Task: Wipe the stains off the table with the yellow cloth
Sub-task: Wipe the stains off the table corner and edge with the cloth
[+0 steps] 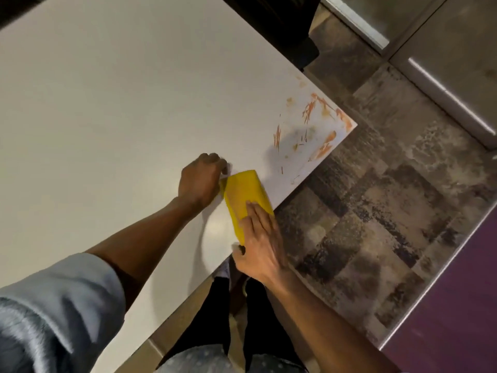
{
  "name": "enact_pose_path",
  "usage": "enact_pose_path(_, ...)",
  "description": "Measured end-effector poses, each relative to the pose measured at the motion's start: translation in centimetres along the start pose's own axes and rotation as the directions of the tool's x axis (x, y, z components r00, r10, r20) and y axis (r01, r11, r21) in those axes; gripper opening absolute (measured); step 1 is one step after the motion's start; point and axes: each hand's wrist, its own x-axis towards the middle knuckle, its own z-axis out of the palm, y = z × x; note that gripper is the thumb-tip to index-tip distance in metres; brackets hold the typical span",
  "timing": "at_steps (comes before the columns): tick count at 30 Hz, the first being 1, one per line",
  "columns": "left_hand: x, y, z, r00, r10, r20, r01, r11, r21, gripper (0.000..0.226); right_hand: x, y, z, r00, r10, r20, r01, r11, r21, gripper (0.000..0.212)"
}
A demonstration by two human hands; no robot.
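Observation:
A folded yellow cloth lies on the white table near its right edge. My left hand pinches the cloth's far left corner with curled fingers. My right hand lies flat on the near end of the cloth, fingers extended and pressing down. Orange and greenish stains are smeared over the table's right corner, beyond the cloth and apart from it.
The table's right edge runs diagonally just beside my right hand. Past it lies a mottled grey-brown tiled floor. Grey cabinet fronts stand at the upper right, a purple surface at the lower right, a dark chair beyond the table.

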Motion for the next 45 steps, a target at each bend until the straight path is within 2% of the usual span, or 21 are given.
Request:
enact_pose_path(2,-0.3,-1.6,0.4,0.999,0.037,-0.039,-0.039,0.998,-0.047,0.040,0.3,-1.1,-0.8,0.999,0.032,-0.026,-0.033,0.999,-0.003,0.076)
enact_pose_path(5,0.4,-3.9,1.6,0.985,0.148,-0.087,-0.151,0.988,-0.025,0.035,1.6,-1.6,-0.9,0.995,-0.040,-0.091,0.037,0.999,-0.035,0.074)
enact_pose_path(9,2.1,-6.1,2.9,0.962,0.273,0.014,-0.273,0.962,0.006,0.060,4.9,-0.3,0.6,0.999,-0.044,-0.026,0.040,0.989,-0.144,0.083)
enact_pose_path(11,2.3,-6.6,3.8,0.954,0.299,0.027,-0.299,0.954,0.016,0.064,6.5,0.7,0.8,1.000,-0.005,-0.025,0.000,0.985,-0.172,0.079)
enact_pose_path(16,2.1,-6.7,4.8,0.949,0.314,-0.008,-0.314,0.949,0.013,0.065,8.5,1.6,0.1,0.977,0.146,-0.155,-0.168,0.975,-0.144,0.065)
enact_pose_path(20,2.2,-5.9,5.0,0.942,0.335,-0.027,-0.336,0.942,-0.022,0.064,5.4,0.2,0.9,0.981,0.156,-0.116,-0.178,0.963,-0.205,0.066)
enact_pose_path(23,3.0,-5.1,5.4,0.925,0.379,-0.029,-0.380,0.924,-0.051,0.064,3.1,-0.1,1.7,0.965,0.226,-0.131,-0.248,0.951,-0.186,0.066)
enact_pose_path(29,4.7,-3.1,6.6,0.952,0.285,-0.113,-0.298,0.946,-0.126,0.065,6.7,2.9,0.6,0.950,0.271,-0.152,-0.293,0.945,-0.143,0.066)
enact_pose_path(33,4.7,-2.4,7.4,0.967,0.220,-0.128,-0.226,0.974,-0.033,0.067,8.3,3.5,0.5,0.939,0.297,-0.175,-0.320,0.940,-0.118,0.067)
enact_pose_path(37,4.6,-2.2,7.6,0.971,0.211,-0.114,-0.206,0.977,0.051,0.069,5.4,1.0,1.8,0.943,0.290,-0.166,-0.310,0.945,-0.109,0.065)
enact_pose_path(40,4.6,-2.0,7.5,0.975,0.199,-0.103,-0.193,0.979,0.068,0.070,3.7,1.0,1.9,0.956,0.269,-0.117,-0.283,0.951,-0.123,0.065)
enact_pose_path(45,4.7,-2.1,7.6,0.971,0.205,-0.125,-0.198,0.978,0.071,0.070,7.7,4.0,0.6,0.936,0.307,-0.174,-0.326,0.940,-0.097,0.067)
